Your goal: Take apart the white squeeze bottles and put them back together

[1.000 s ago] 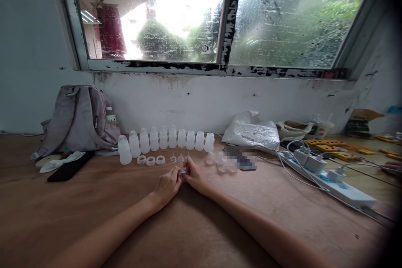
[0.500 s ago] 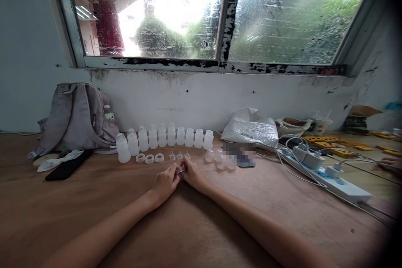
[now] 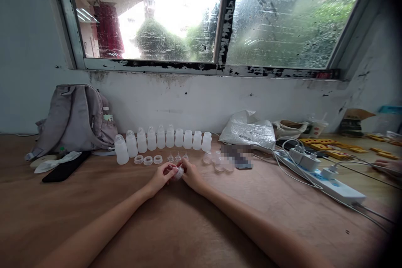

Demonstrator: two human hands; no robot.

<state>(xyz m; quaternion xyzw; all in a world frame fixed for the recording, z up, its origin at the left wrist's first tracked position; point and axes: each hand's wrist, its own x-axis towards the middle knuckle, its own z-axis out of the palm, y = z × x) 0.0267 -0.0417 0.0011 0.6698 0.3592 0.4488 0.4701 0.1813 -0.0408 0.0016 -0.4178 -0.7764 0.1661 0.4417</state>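
Note:
Between both hands is a small translucent ring [image 3: 179, 173], gripped at its left by my left hand [image 3: 161, 179] and at its right by my right hand [image 3: 192, 176]. Just beyond the hands lie clear nipples [image 3: 170, 158] in a short row. To their left are white rings [image 3: 148, 160] flat on the table. Behind them stands a row of frosted bottles [image 3: 151, 139]; those on the left have clear tops, those on the right are open. Clear round caps [image 3: 220, 163] lie right of my right hand.
A grey backpack [image 3: 75, 121] and a black phone-like slab [image 3: 67, 168] are at the left. A silvery bag [image 3: 248, 130], a power strip [image 3: 339, 190] with cables and yellow parts [image 3: 329, 147] are at the right. Another person's hand [image 3: 387, 164] shows at the right edge.
The ring between my hands has turned, showing more of its ribbed side. My left hand has shifted slightly left, its fingers opened wider around the ring. The view has shifted slightly.

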